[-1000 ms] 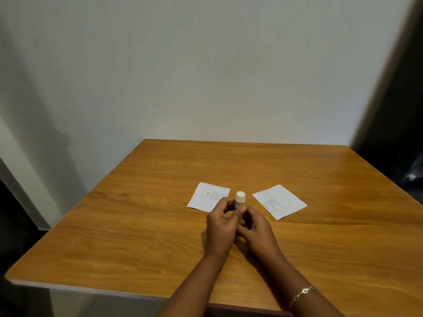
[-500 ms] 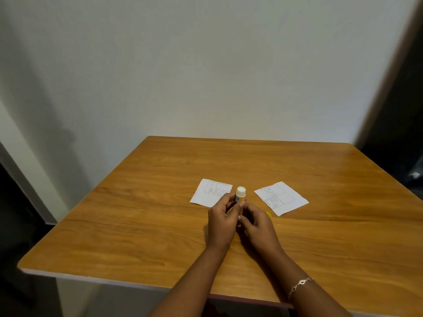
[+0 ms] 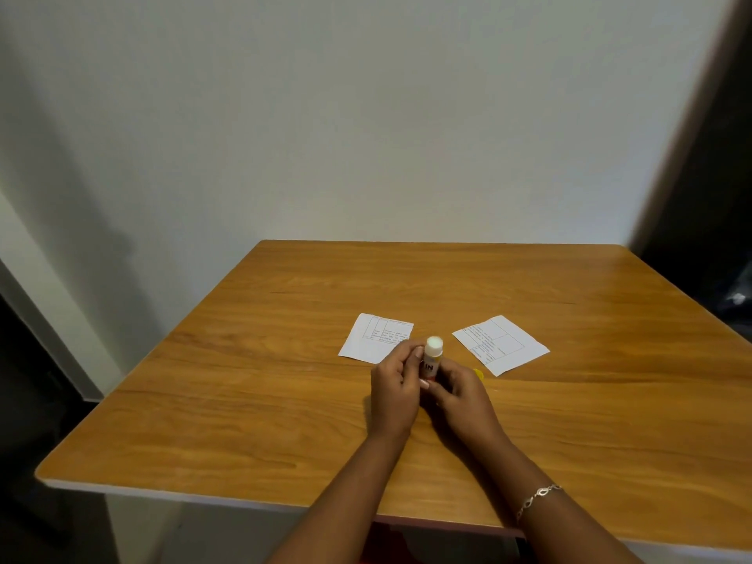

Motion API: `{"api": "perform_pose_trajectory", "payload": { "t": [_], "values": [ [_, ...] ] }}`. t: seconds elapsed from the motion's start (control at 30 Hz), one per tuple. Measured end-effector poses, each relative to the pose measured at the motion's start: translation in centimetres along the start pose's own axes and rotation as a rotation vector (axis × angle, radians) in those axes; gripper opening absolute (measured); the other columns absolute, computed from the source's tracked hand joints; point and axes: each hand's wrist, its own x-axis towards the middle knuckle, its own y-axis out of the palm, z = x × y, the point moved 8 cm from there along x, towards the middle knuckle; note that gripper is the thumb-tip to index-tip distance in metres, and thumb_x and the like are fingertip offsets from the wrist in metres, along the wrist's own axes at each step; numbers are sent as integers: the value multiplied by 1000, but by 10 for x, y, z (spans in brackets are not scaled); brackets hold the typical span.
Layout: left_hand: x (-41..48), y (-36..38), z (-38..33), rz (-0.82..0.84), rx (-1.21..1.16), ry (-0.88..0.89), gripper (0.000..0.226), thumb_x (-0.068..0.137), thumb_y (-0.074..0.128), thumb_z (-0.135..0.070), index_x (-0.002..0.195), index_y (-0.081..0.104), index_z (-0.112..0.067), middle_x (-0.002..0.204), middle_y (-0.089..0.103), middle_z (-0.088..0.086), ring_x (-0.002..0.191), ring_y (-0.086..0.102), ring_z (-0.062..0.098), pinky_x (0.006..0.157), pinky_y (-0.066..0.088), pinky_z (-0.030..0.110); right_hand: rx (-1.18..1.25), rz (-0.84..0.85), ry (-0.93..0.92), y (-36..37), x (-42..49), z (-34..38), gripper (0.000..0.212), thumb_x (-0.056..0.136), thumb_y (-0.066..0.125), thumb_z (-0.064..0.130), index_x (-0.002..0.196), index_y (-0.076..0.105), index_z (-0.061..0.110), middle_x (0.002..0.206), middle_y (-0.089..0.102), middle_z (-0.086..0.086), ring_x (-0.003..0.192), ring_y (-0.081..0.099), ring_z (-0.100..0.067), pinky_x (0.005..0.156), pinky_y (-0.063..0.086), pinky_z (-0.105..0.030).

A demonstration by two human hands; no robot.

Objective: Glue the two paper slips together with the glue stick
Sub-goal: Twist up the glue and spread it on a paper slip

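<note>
– Glue stick [image 3: 432, 357]?
– Mid-frame, upright; the left hand [image 3: 396, 384] curls round its body, the right hand [image 3: 464, 394] pinches its base.
– Surroundings?
– Wooden table [image 3: 244, 400], left slip [image 3: 374, 339] and right slip [image 3: 502, 343] lying flat, white wall [image 3: 366, 116] above.

Silver chain bracelet [image 3: 538, 499], R wrist [image 3: 527, 480]

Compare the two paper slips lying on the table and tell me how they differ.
The left slip lies nearly square to the table edge; the right slip is turned diagonally. The left hand overlaps the left slip's near corner; the right slip is fully in view. Both are white, printed with ruled boxes, and lie flat.
</note>
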Motion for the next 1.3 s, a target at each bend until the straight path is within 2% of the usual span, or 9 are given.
{"api": "perform_pose_trajectory", "payload": {
  "t": [0.13, 0.27, 0.47, 0.63, 0.8, 0.93, 1.03, 1.1, 1.3],
  "values": [
    [-3, 7, -6, 59, -42, -27, 42, 83, 49, -44, 99, 66, -10, 93, 72, 8, 89, 67, 21, 79, 55, 40, -18, -24, 14, -1, 1, -1, 20, 87, 52, 2, 102, 64, 9, 98, 70, -8, 93, 66, -19, 85, 53, -47],
    [-3, 8, -4, 72, -63, -40, 19, 76, 68, -22, 92, 65, -14, 87, 71, 8, 85, 68, 20, 77, 55, 37, -60, -39, 14, -2, -3, 0, 26, 86, 51, -2, 99, 63, 18, 95, 70, -5, 88, 66, -16, 81, 55, -42],
    [-2, 7, -7, 56, -105, -39, 7, 80, 66, -17, 88, 65, -17, 83, 71, 13, 82, 68, 26, 73, 55, 43, -44, -120, -16, -7, -1, 6, 31, 80, 60, 0, 78, 50, 29, 65, 56, 6, 56, 49, -4, 51, 39, -11],
    [-2, 11, -4, 100, -86, -45, 12, 79, 60, -36, 86, 66, -29, 86, 71, 14, 86, 66, 32, 77, 54, 51, 48, -52, -18, -4, -1, 2, 17, 84, 56, -1, 89, 61, 15, 80, 67, -11, 71, 61, -23, 62, 49, -29],
    [-2, 11, -7, 103, -130, -54, 17, 85, 57, -27, 87, 66, -42, 94, 72, 0, 91, 69, 18, 80, 56, 35, 177, 58, -6, 1, -3, 6, 18, 86, 52, -5, 95, 63, 7, 82, 67, -8, 72, 64, -7, 59, 49, -17],
    [-2, 8, -6, 67, -147, -60, 9, 86, 62, -17, 92, 66, -22, 87, 71, 12, 84, 69, 23, 73, 56, 34, 56, -47, 12, -4, -3, 4, 22, 81, 62, 3, 86, 56, 23, 68, 53, -4, 62, 48, -9, 51, 42, -14],
    [-3, 10, -4, 89, -127, -59, 9, 87, 62, -14, 95, 66, -15, 86, 72, 11, 83, 69, 23, 74, 56, 39, -37, -77, -5, -5, -3, 3, 14, 82, 61, 7, 78, 55, 19, 64, 53, 1, 60, 44, -11, 52, 39, -22],
    [-3, 11, -5, 98, -108, -41, 8, 86, 61, -21, 90, 66, -23, 83, 71, 11, 82, 67, 25, 73, 55, 45, -16, -51, -11, -4, -3, 4, 11, 85, 59, 7, 87, 60, 18, 75, 64, -2, 67, 57, -16, 60, 49, -33],
    [-3, 12, -9, 115, -161, -66, 18, 84, 59, -26, 86, 67, -42, 86, 73, -8, 90, 68, 13, 79, 54, 34, 91, 86, -19, 3, -2, 5, 22, 88, 50, -3, 93, 63, 14, 86, 69, -3, 79, 65, -9, 67, 51, -23]
  ]
}}
